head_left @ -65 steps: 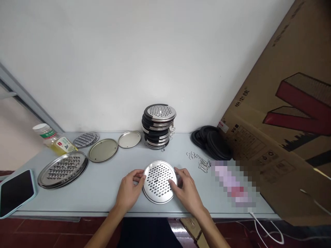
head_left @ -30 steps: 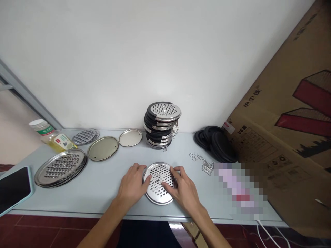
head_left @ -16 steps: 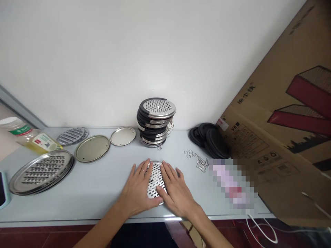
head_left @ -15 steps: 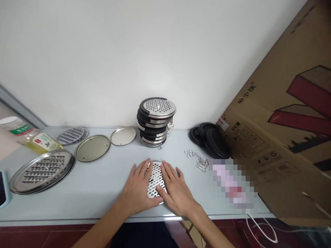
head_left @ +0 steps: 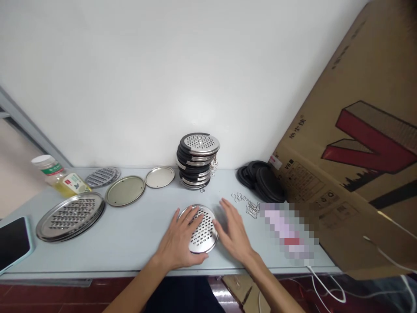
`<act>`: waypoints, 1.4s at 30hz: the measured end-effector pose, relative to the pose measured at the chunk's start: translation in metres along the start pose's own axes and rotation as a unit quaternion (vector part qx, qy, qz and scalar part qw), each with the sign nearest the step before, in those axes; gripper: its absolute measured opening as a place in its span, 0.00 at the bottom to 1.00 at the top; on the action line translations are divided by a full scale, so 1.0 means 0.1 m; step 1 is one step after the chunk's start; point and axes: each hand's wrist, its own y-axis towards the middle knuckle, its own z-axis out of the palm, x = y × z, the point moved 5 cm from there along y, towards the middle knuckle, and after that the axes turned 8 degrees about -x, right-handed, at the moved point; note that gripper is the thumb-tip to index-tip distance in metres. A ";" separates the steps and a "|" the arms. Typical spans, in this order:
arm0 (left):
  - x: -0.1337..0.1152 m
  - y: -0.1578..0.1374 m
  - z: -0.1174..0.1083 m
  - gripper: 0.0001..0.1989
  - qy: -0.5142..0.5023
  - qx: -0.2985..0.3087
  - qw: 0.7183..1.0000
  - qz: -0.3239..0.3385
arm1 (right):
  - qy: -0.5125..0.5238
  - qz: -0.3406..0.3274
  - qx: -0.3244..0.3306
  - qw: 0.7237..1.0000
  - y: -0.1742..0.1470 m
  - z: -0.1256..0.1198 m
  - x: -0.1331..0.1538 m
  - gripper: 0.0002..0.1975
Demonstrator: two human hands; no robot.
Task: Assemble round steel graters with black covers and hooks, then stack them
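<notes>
A round metal grater disc [head_left: 206, 230] with rows of slots lies flat near the table's front edge. My left hand [head_left: 182, 239] rests over its left side, fingers spread and flat on the metal. Along the right rim, my right hand [head_left: 235, 230] stands with fingers extended and the thumb close to the edge; whether the thumb touches I cannot tell. Behind them rises a stack of graters [head_left: 198, 161] with black rims and small hooks. To the right are loose wire hooks [head_left: 250, 208] and a pile of black rings [head_left: 267, 180].
On the left lie a stack of larger grater discs [head_left: 73, 215], plain metal discs [head_left: 126, 191], a bottle of yellow liquid [head_left: 63, 178] and a phone [head_left: 14, 239]. A big cardboard box [head_left: 325, 195] leans at right. White cables [head_left: 325, 282] hang over the front edge.
My right hand has lifted off the disc and moved right, uncovering its right side. My left hand stays on the disc. The camera view has shifted slightly.
</notes>
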 end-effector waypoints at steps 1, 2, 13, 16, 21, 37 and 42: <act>0.00 0.00 0.00 0.51 -0.002 0.003 1.000 -0.004 | -0.014 0.006 -0.054 0.998 0.06 -0.12 -0.10 0.28; 0.00 0.00 0.00 0.50 -0.004 0.005 1.000 -0.005 | -0.034 0.012 -0.109 0.993 0.12 -0.27 -0.22 0.28; -0.01 0.00 0.01 0.47 0.002 0.010 1.000 -0.023 | -0.274 0.162 -0.097 0.943 0.61 -0.99 -1.55 0.21; -0.02 -0.02 0.00 0.48 0.008 0.008 1.000 -0.023 | -0.268 0.148 -0.114 0.945 0.65 -1.01 -1.58 0.19; -0.05 -0.14 -0.02 0.52 0.022 0.003 0.999 -0.023 | -0.259 0.110 -0.156 0.947 0.67 -1.14 -1.38 0.21; 0.29 -1.09 -0.30 0.42 0.170 -0.049 0.983 -0.058 | -0.003 -0.153 0.106 0.983 -0.11 -0.47 0.20 0.15; 0.36 -1.36 -0.49 0.45 0.135 -0.128 0.975 -0.123 | 0.002 -0.175 0.148 0.973 -0.27 -0.39 0.15 0.18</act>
